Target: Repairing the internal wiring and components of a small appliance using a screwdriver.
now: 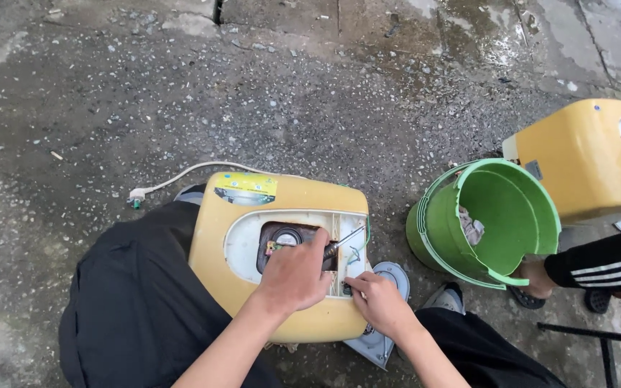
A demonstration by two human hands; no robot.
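The left hand (295, 275) is closed around a screwdriver (339, 244), its tip reaching into the open base of a yellow appliance housing (282, 215) propped between the person's knees. Just beside it, the right hand (379, 302) pinches at the wiring bay edge (350, 248). The housing looks like rigid, light, smooth plastic, best gripped by its rounded rim; the thin wires (357, 253) beyond the fingers seem fragile.
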